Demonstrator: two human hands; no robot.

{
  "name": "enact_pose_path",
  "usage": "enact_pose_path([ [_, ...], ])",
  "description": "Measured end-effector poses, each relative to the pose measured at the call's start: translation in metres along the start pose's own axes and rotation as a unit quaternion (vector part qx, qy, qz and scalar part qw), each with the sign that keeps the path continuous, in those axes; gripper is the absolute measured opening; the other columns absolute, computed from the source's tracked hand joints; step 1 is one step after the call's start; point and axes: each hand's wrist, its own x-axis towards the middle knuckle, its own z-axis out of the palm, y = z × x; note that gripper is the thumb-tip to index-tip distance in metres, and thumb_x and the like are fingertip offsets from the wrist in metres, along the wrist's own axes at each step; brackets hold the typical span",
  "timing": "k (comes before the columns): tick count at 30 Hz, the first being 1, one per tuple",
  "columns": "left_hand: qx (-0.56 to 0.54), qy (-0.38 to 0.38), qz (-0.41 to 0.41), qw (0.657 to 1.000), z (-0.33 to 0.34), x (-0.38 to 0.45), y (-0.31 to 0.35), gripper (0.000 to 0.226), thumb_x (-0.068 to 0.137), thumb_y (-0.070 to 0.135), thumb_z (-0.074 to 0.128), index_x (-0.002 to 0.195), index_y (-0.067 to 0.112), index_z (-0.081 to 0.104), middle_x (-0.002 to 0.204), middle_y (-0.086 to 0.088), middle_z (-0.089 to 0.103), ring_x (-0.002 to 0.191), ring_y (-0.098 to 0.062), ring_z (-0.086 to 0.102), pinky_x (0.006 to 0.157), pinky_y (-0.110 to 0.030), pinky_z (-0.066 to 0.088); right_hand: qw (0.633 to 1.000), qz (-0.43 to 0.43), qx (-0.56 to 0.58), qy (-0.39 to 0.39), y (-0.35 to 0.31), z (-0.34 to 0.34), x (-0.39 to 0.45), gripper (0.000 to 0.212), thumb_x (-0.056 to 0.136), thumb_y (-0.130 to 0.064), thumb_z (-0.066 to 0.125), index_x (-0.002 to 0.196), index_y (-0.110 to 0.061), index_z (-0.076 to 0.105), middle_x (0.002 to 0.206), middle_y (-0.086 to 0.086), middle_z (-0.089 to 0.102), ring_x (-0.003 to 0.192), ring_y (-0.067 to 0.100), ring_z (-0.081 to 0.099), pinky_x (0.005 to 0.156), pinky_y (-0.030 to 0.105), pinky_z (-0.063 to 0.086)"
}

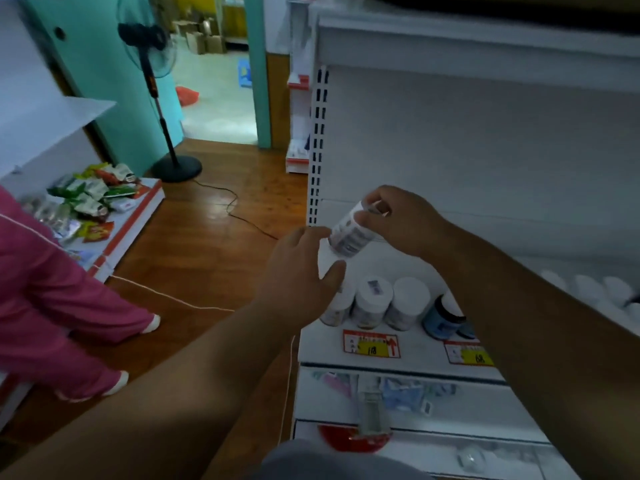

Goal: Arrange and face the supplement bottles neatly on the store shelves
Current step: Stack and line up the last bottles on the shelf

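Both of my hands hold one white supplement bottle, tilted in the air above the left end of a white shelf. My left hand grips its white cap end from below. My right hand pinches the upper end with curled fingers. Below, white-lidded bottles stand in a row at the shelf's front edge. A blue bottle stands to their right, partly hidden by my right forearm. More white lids sit blurred at the far right.
Red and yellow price tags line the shelf edge. Lower shelves hold packets and a clear bottle. A person in pink stands at the left, beside a low shelf of snack packets. A standing fan and its cable cross the wooden floor.
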Motion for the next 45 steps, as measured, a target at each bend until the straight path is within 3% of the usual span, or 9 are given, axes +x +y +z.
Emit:
enact_pose_path([
  [8, 0.033, -0.01, 0.162, 0.986, 0.018, -0.031, 0.004, 0.027, 0.086, 0.021, 0.063, 0.111, 0.013, 0.063, 0.11, -0.004, 0.061, 0.1, -0.021, 0.055, 0.083, -0.035, 0.051, 0.997, 0.059, -0.036, 0.032, -0.026, -0.007, -0.024, 0.049, 0.081, -0.067, 0.053, 0.09, -0.019, 0.054, 0.078, -0.001, 0.063, 0.056, 0.014, 0.065, 0.043, 0.026, 0.049],
  [11, -0.049, 0.022, 0.082, 0.995, 0.013, -0.026, 0.001, 0.025, 0.088, 0.028, 0.06, 0.111, 0.018, 0.058, 0.107, 0.002, 0.056, 0.095, -0.011, 0.052, 0.077, -0.024, 0.045, 0.997, 0.04, 0.062, 0.002, -0.023, -0.012, -0.026, 0.013, 0.087, -0.033, 0.059, 0.097, -0.026, 0.057, 0.097, -0.002, 0.063, 0.068, 0.017, 0.068, 0.054, 0.03, 0.058],
  [14, -0.109, 0.039, -0.048, 0.992, 0.005, -0.017, 0.0, 0.045, 0.084, 0.044, 0.065, 0.122, 0.028, 0.047, 0.11, 0.014, 0.049, 0.092, 0.002, 0.047, 0.073, -0.011, 0.039, 0.983, 0.019, 0.179, -0.023, -0.024, -0.02, -0.026, 0.023, 0.081, -0.01, 0.059, 0.096, -0.027, 0.06, 0.104, 0.0, 0.061, 0.087, 0.022, 0.067, 0.067, 0.037, 0.061],
  [18, -0.318, -0.066, -0.154, 0.933, -0.007, -0.003, 0.005, 0.05, 0.086, 0.048, 0.062, 0.131, 0.033, 0.045, 0.109, 0.016, 0.061, 0.09, 0.003, 0.061, 0.065, -0.016, 0.052, 0.955, -0.012, 0.284, -0.082, -0.033, -0.024, -0.029, 0.025, 0.072, -0.011, 0.06, 0.093, -0.025, 0.061, 0.105, 0.011, 0.062, 0.092, 0.026, 0.067, 0.068, 0.035, 0.058],
  [24, -0.378, -0.034, -0.192, 0.905, -0.015, -0.004, 0.006, 0.042, 0.083, 0.038, 0.071, 0.118, 0.031, 0.049, 0.097, 0.007, 0.068, 0.084, -0.005, 0.066, 0.068, -0.023, 0.054, 0.951, -0.017, 0.307, -0.032, -0.04, -0.005, -0.035, 0.014, 0.089, -0.028, 0.061, 0.101, -0.036, 0.063, 0.103, 0.005, 0.065, 0.093, 0.024, 0.066, 0.073, 0.036, 0.056],
  [28, -0.281, -0.029, -0.179, 0.942, -0.005, -0.009, 0.006, 0.048, 0.076, 0.041, 0.077, 0.112, 0.031, 0.047, 0.098, 0.014, 0.061, 0.084, -0.002, 0.061, 0.065, -0.019, 0.051, 0.954, 0.046, 0.292, 0.045, -0.035, 0.005, -0.032, 0.017, 0.083, -0.032, 0.067, 0.098, -0.03, 0.059, 0.103, 0.001, 0.067, 0.096, 0.021, 0.065, 0.082, 0.045, 0.057],
  [31, -0.051, 0.0, -0.063, 0.997, 0.003, -0.024, -0.001, 0.041, 0.083, 0.045, 0.068, 0.116, 0.028, 0.05, 0.106, 0.015, 0.052, 0.096, -0.005, 0.052, 0.078, -0.023, 0.045, 0.982, 0.04, 0.158, 0.091, -0.031, 0.007, -0.022, 0.021, 0.079, -0.03, 0.072, 0.088, -0.032, 0.053, 0.094, -0.009, 0.06, 0.086, 0.008, 0.06, 0.066, 0.028, 0.051],
  [35, 0.102, -0.06, 0.187, 0.975, 0.015, -0.041, -0.012, 0.033, 0.086, 0.025, 0.062, 0.117, 0.015, 0.061, 0.119, -0.002, 0.059, 0.109, -0.021, 0.053, 0.089, -0.034, 0.048, 1.0, -0.02, -0.019, 0.012, -0.027, 0.028, -0.012, 0.03, 0.074, -0.027, 0.074, 0.077, -0.026, 0.044, 0.09, -0.003, 0.054, 0.081, 0.012, 0.054, 0.057, 0.024, 0.038],
  [45, 0.116, -0.085, 0.214, 0.966, 0.02, -0.035, -0.016, 0.047, 0.063, -0.002, 0.074, 0.108, 0.011, 0.07, 0.103, -0.007, 0.068, 0.087, -0.026, 0.062, 0.074, -0.037, 0.056, 0.978, -0.041, -0.135, -0.152, -0.01, 0.055, -0.009, 0.006, 0.088, -0.025, 0.059, 0.087, -0.022, 0.055, 0.096, -0.001, 0.054, 0.087, 0.016, 0.051, 0.072, 0.029, 0.038],
])
